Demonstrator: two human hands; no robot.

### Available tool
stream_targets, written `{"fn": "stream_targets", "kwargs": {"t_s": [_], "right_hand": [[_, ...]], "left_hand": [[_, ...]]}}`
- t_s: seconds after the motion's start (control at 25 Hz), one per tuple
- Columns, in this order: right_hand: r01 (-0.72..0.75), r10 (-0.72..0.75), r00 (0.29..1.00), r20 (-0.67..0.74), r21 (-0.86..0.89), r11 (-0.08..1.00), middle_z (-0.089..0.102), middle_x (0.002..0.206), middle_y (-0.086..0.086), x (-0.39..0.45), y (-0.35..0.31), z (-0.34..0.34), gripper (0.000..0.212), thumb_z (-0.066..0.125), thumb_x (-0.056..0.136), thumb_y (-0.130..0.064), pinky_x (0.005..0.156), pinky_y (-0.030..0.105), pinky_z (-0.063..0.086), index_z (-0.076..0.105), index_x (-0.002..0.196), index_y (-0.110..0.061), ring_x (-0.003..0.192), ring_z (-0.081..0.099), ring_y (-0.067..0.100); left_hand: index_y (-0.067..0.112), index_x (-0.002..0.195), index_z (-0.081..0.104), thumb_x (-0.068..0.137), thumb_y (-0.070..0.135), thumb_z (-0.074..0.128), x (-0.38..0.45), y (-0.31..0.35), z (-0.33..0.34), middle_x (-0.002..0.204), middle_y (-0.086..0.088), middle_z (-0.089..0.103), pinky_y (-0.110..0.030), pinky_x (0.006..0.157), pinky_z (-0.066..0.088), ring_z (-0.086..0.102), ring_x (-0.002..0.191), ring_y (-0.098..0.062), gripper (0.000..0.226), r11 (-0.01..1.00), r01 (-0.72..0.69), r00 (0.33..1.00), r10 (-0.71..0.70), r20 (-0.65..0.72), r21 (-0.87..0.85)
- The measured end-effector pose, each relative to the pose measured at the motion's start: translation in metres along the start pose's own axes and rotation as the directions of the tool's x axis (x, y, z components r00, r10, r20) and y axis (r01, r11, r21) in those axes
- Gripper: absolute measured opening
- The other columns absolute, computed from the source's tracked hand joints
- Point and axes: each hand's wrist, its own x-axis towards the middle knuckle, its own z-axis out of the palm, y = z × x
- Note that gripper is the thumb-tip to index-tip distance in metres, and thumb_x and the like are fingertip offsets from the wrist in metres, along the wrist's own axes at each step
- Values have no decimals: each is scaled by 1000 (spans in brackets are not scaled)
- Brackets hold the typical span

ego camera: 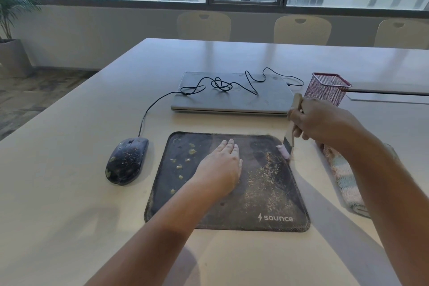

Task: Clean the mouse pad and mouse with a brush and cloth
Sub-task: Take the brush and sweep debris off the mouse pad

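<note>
A black mouse pad [255, 206] lies on the table, with yellowish blobs on its left part and sandy crumbs on its right part. My left hand [220, 165] rests flat on the middle of the pad, fingers together. My right hand [322, 121] grips a wooden-handled brush [289, 144] at the pad's far right corner, its pale bristles touching the pad edge. A dark wired mouse [126, 160], speckled with crumbs and blobs, sits just left of the pad. A pastel striped cloth [346, 183] lies right of the pad, partly hidden by my right forearm.
A closed grey laptop [232, 100] lies behind the pad with the mouse cable [218, 85] looped over it. A red mesh pen holder [327, 88] stands at the laptop's right. Chairs line the table's far side; a potted plant stands far left.
</note>
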Motion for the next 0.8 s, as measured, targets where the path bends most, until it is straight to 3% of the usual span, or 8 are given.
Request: {"fn": "stream_targets", "kwargs": {"t_s": [0.08, 0.2, 0.32, 0.52, 0.68, 0.8], "right_hand": [[14, -12, 999, -34, 58, 998, 69, 68, -5, -2, 1, -5, 26, 38, 91, -35, 78, 45, 53, 56, 83, -18, 74, 65, 23], [69, -59, 993, -98, 102, 992, 71, 81, -1, -4, -2, -4, 28, 35, 94, -40, 81, 45, 52, 56, 96, -20, 77, 66, 25], [73, -72, 997, -16, 68, 995, 71, 83, 1, -1, -4, 2, 31, 35, 96, -37, 81, 41, 52, 57, 99, -15, 76, 67, 24], [101, -101, 995, -7, 93, 990, 69, 63, -4, 1, 0, -2, 32, 39, 96, -35, 61, 29, 52, 61, 88, -13, 59, 67, 16], [262, -266, 964, -17, 247, 933, 67, 71, -11, -1, -5, 6, 16, 47, 94, -31, 46, 9, 41, 63, 91, -28, 53, 64, 7], [259, -304, 950, 75, 358, 897, 70, 76, -8, -1, -8, 11, 15, 53, 91, -32, 45, 7, 40, 66, 87, -28, 54, 64, 6]], "left_hand": [[3, 146, 5, 101, 25, 16, 0, 0, 0, 156, -11, 2, -25, 115, 0, -1, 144, -19, 51, 1000, 0, 1000, 0, 3, 0], [3, 146, 5, 101, 25, 16, 0, 1, -1, 156, -11, 2, -25, 115, -1, 0, 144, -19, 51, 1000, -1, 1000, 1, 4, -5], [2, 146, 5, 101, 24, 16, -1, 1, -1, 156, -11, 2, -25, 115, -1, -1, 144, -19, 51, 1000, -3, 1000, 3, 5, -4], [2, 146, 5, 101, 25, 17, 1, 0, -1, 156, -11, 1, -26, 115, -1, -1, 144, -19, 52, 1000, -4, 1000, 4, 14, -1], [2, 146, 4, 101, 25, 18, 1, 0, -1, 156, -11, 1, -26, 115, -1, -2, 144, -19, 52, 1000, -2, 1000, 2, 22, -1], [2, 146, 6, 101, 25, 19, 2, -1, 0, 156, -10, 1, -27, 115, 0, -1, 144, -19, 52, 1000, -3, 1000, 3, 17, -13]]}}
